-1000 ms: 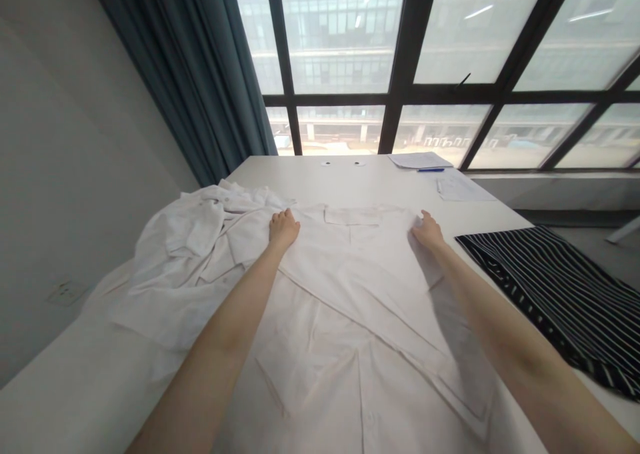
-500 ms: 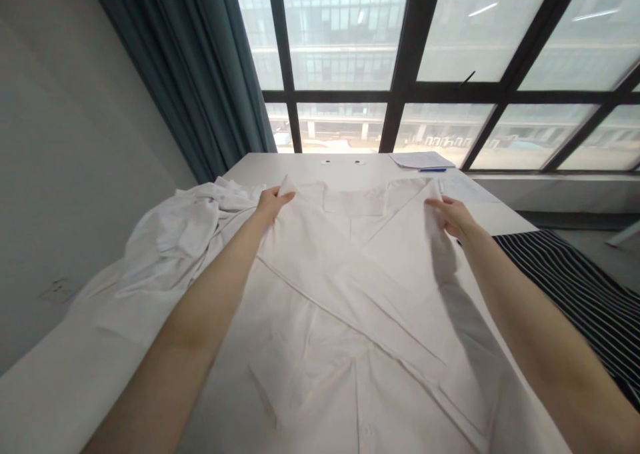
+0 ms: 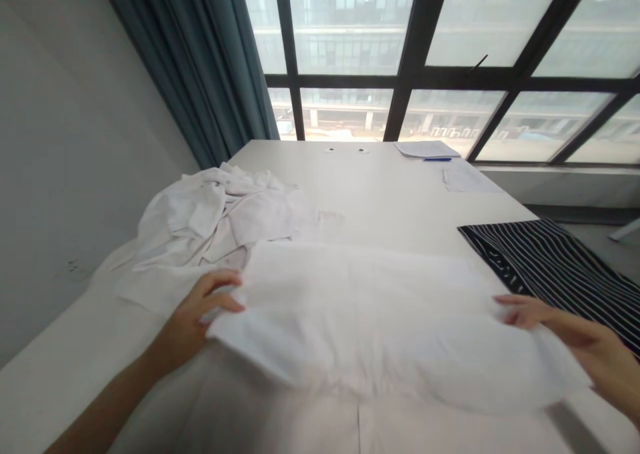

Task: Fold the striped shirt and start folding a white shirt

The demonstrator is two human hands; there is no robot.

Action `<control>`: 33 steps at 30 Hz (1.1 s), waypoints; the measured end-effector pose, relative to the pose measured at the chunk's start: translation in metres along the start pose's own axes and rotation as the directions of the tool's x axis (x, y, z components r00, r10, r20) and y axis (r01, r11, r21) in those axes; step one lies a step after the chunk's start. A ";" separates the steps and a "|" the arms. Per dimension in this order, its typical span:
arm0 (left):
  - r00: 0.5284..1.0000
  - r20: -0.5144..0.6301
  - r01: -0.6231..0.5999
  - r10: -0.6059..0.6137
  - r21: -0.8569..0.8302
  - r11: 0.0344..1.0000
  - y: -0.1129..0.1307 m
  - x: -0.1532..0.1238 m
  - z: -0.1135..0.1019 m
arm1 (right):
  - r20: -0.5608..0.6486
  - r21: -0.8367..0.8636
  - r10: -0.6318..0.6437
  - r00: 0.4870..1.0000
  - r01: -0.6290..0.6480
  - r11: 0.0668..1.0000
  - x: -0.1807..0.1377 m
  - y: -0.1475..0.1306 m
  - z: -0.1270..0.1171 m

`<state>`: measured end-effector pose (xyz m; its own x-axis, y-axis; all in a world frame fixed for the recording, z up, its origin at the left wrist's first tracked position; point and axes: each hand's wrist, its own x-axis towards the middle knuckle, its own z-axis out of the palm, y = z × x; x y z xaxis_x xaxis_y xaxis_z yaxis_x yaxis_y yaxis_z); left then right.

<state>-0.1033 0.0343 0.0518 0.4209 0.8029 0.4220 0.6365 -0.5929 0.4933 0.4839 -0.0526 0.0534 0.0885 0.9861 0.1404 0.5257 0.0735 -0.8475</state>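
Observation:
A white shirt lies on the white table in front of me, its far half folded over toward me and blurred by motion. My left hand pinches the left corner of the folded part between thumb and fingers. My right hand grips the right corner, its fingers laid along the cloth edge. Both corners hang just above the lower half of the shirt.
A crumpled pile of white garments sits left of the shirt. A black and white striped cloth lies at the right. Papers and a blue pen rest near the far edge by the window. A blue-grey curtain hangs at left.
Both hands took hold of the shirt's far corners, lifted them and drew them toward me, folding the upper half over the lower half.

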 end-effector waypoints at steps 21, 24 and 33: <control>0.936 -0.036 0.336 -0.349 0.377 0.863 -0.043 0.064 0.038 | -0.179 -0.329 0.095 0.979 -0.151 0.932 0.066 0.056 0.036; 0.933 0.047 0.298 -0.356 0.454 0.840 -0.039 0.077 0.038 | -0.102 -0.390 0.097 0.990 -0.130 0.912 0.087 0.049 0.038; 0.915 -0.123 0.381 -0.385 0.580 0.720 -0.025 0.117 0.020 | -0.093 -0.310 0.026 0.995 -0.054 0.949 0.139 0.035 0.029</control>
<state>-0.0573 0.1442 0.0738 0.0608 0.9552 0.2897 0.9935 -0.0859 0.0748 0.4895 0.0914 0.0286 0.1808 0.9696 0.1650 0.7563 -0.0298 -0.6535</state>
